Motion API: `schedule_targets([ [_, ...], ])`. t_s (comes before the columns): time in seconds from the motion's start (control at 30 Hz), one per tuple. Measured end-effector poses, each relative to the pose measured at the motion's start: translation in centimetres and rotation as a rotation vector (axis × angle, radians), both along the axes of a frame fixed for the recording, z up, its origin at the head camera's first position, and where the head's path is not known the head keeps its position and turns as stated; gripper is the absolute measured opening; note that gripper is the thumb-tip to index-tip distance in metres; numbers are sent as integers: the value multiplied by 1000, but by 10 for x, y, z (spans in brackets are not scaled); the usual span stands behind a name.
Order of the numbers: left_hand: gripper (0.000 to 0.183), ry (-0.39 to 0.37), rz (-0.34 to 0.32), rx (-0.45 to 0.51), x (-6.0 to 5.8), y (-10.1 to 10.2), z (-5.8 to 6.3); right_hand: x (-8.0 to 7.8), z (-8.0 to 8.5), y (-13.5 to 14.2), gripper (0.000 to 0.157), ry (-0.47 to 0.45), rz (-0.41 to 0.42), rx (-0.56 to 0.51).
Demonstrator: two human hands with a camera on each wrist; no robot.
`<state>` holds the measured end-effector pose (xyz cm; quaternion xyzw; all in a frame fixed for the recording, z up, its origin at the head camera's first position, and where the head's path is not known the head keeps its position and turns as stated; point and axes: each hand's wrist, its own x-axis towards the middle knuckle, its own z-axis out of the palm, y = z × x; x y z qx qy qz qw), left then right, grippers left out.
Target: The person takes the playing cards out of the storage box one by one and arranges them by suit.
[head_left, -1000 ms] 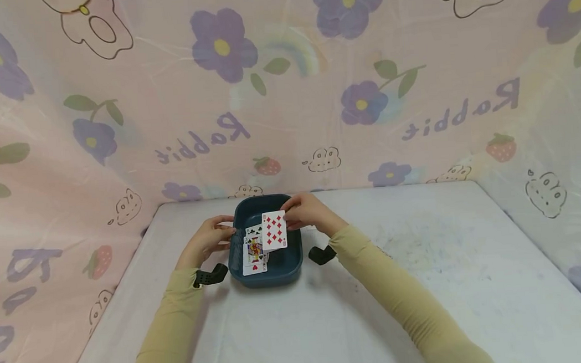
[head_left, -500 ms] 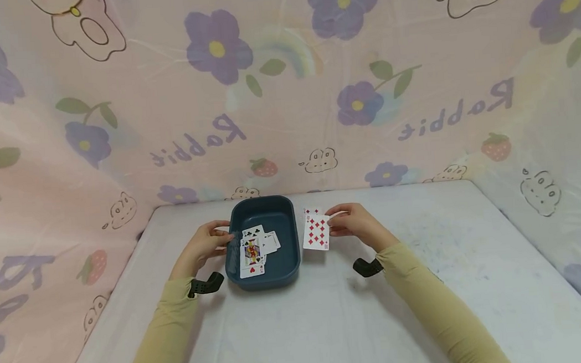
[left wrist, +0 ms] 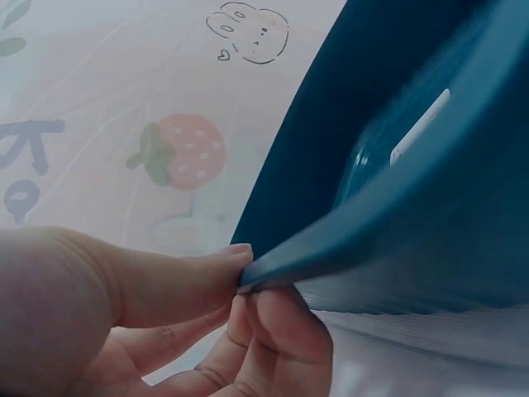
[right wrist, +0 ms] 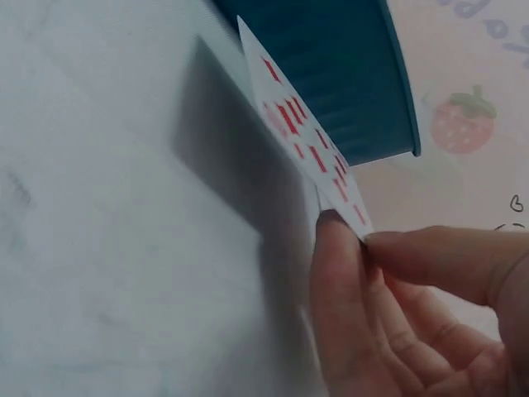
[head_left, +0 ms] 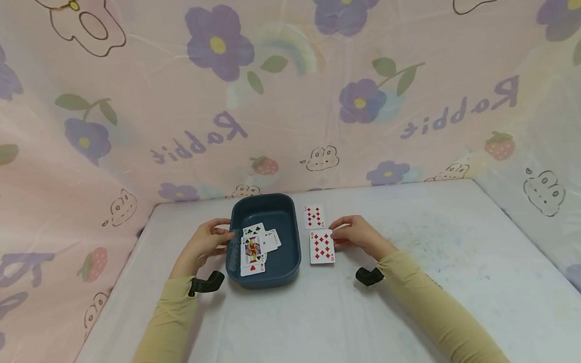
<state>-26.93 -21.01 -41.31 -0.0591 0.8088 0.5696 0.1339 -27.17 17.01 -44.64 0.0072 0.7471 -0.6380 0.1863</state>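
My left hand (head_left: 204, 245) pinches the left rim of a dark blue plastic tub (head_left: 284, 264) between thumb and fingers, as the left wrist view shows. Inside lie several loose playing cards (head_left: 252, 250), among them a jack and a club card. My right hand (head_left: 357, 235), just right of the tub, holds a red diamond playing card (head_left: 322, 247) by its right edge, face up. Thumb and fingertips pinch it in the right wrist view, where the card (right wrist: 306, 136) tilts above the table over its shadow. Behind it, another diamond card (head_left: 315, 216) lies face up on the table.
The white-covered table (head_left: 289, 331) ends at a patterned curtain (head_left: 287, 120) behind and at both sides. A black wrist mount (head_left: 369, 276) sticks out under the right wrist, another mount (head_left: 208, 282) under the left.
My right hand has carried the held diamond card from above the tub out to the right, then toward me, uncovering the diamond card behind. The left hand stays on the rim.
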Motion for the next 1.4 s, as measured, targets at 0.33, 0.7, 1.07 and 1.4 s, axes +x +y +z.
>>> schedule_targets([
  [0.33, 53, 7, -21, -16, -3, -8, 8, -2, -5, -10, 31, -1, 8, 11],
  [0.7, 55, -15, -12, -19, -2, -10, 12, -5, 1, -19, 27, -11, -20, 53],
  [1.07, 55, -28, -10, 2, -3, -2, 4, -9, 2, -15, 28, -26, -37, 82],
  [1.4, 54, -26, -8, 3, -2, -1, 4, -13, 1, -16, 23, -17, -35, 130],
])
